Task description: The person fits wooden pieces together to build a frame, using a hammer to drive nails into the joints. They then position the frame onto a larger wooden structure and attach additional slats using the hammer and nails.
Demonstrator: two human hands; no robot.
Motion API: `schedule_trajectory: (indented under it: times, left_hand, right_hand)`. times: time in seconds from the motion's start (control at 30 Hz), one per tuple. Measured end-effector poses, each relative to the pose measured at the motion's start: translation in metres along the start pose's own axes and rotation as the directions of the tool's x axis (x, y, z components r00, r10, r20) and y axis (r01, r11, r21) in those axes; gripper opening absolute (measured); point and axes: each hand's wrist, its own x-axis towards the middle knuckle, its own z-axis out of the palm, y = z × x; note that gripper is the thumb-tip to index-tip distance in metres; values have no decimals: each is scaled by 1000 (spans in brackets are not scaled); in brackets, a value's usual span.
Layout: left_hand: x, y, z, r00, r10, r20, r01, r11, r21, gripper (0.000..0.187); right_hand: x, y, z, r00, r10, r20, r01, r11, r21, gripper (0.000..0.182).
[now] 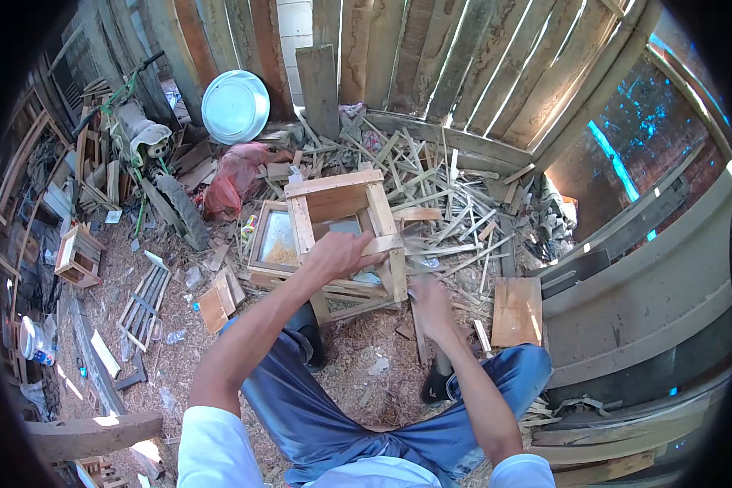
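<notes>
A small box-like wooden frame (376, 199) stands tilted in front of my knees, with pale slats and an open middle. My left hand (342, 256) reaches across it, fingers closed at a short front slat (382, 244). Just right of the frame's corner, my right hand (433, 305) is curled and smeared by motion. A faint blurred shape shows above that fist; I cannot tell what it holds. Under and behind the frame sits another wooden frame (270, 244) with a glassy panel and sawdust on it.
Thin wood offcuts (455, 207) lie heaped behind the work. A plywood piece (518, 311) lies at right, slatted pieces (145, 301) and a small wooden frame (79, 255) at left. A light-blue basin (236, 106) leans on the plank wall, near a red plastic bag (234, 180).
</notes>
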Motion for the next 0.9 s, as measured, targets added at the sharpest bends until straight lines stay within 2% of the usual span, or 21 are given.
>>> schedule_trajectory:
  times: [0.03,0.07,0.13,0.17,0.23,0.27,0.3,0.37,0.53,0.6,0.63,0.7,0.73,0.83,0.87,0.9]
  left_hand:
    - [1,2,1,1000,2,1,-3,1000,6,59]
    - [3,1,1,1000,10,2,-10,1000,17,58]
    - [5,1,0,1000,8,-4,-8,1000,2,58]
    - [2,0,0,1000,5,-3,-5,1000,-12,57]
    - [2,-2,-4,1000,-8,13,8,1000,4,57]
    - [2,-2,-6,1000,-9,25,9,1000,22,57]
    - [1,-3,-6,1000,-9,28,8,1000,21,57]
    - [2,-4,-6,1000,22,16,-22,1000,3,57]
    - [4,-2,-1,999,-5,41,6,1000,-24,57]
    - [1,-5,-4,999,-4,38,5,1000,-13,57]
    - [1,-6,-4,999,-1,42,1,1000,-16,57]
    - [4,-5,0,999,9,34,-8,1000,-20,57]
    - [7,-6,7,999,13,36,-12,1000,-9,58]
    - [6,-6,1,999,5,33,-5,1000,12,59]
    - [3,-6,1,999,7,36,-7,1000,7,59]
    - [-1,-8,3,999,3,44,-3,1000,8,59]
  right_hand:
    - [-1,2,5,978,-104,179,155,941,-300,38]
    - [-2,4,5,981,-101,168,148,943,-300,38]
    - [4,-25,-8,984,-4,178,50,966,-255,34]
    - [4,-49,-21,982,-2,187,50,966,-254,34]
    - [8,-92,-42,990,136,37,-137,989,54,31]
    - [6,-90,-39,994,59,-97,-50,994,96,29]
    - [4,-70,-28,993,62,-97,-53,994,96,29]
    - [3,-18,-4,958,138,252,-62,956,-287,28]
    - [12,-80,-37,962,122,246,-65,971,-229,30]
    - [13,-115,-51,999,21,-49,-23,999,-34,32]
    - [13,-96,-41,999,18,-49,-20,999,-36,32]
    - [8,-21,-8,990,-43,137,73,973,-217,32]
    - [4,-2,2,969,25,245,38,968,-249,33]
    - [18,-40,-26,962,49,270,44,943,-331,29]
    - [23,-86,-43,946,209,246,-137,950,-281,32]
    - [22,-109,-54,944,214,252,-141,950,-278,32]
